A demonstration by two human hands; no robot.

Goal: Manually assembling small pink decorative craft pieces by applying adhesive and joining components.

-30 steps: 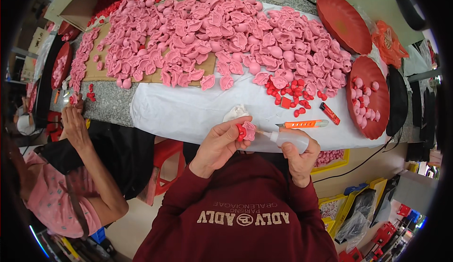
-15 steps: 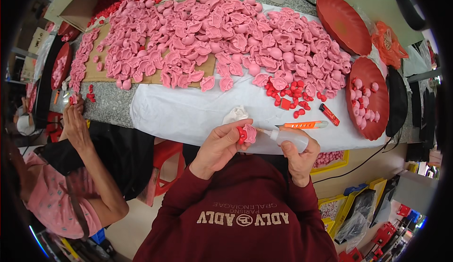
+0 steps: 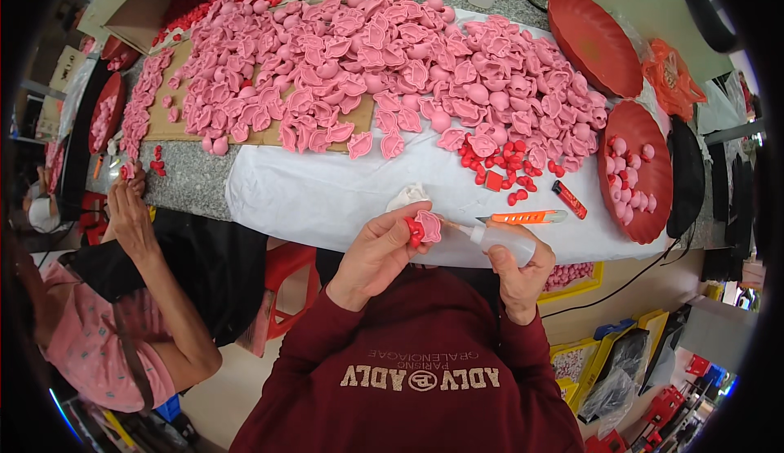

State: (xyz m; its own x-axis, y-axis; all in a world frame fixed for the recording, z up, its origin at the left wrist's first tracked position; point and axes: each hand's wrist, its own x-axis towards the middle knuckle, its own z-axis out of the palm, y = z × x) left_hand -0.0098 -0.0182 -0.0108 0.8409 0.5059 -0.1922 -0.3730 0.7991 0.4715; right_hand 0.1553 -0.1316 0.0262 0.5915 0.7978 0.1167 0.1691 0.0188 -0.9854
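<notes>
My left hand (image 3: 378, 249) pinches a small pink plastic shell (image 3: 429, 227) together with a red bow-shaped piece (image 3: 415, 232). In my right hand (image 3: 523, 277) is a translucent squeeze bottle (image 3: 508, 243), lying nearly level, its thin nozzle pointed left at the pink shell. The tip is at or very close to the shell's edge; I cannot tell whether it touches. Just behind the left fingers a crumpled white cloth (image 3: 407, 197) lies on the white table cover (image 3: 310, 196). An orange utility knife (image 3: 529, 217) rests beyond the bottle.
A big heap of pink shells (image 3: 359, 61) covers the far table. Red bow pieces (image 3: 506, 163) and a red lighter (image 3: 569, 199) lie at right, near a red dish (image 3: 639, 171) of pink pieces. Another red dish (image 3: 594, 41) stands farther back. A co-worker's hand (image 3: 131, 220) works at left.
Both hands and what they hold have shifted very slightly. The shell is turned a little, and the bottle's nozzle stays by it.
</notes>
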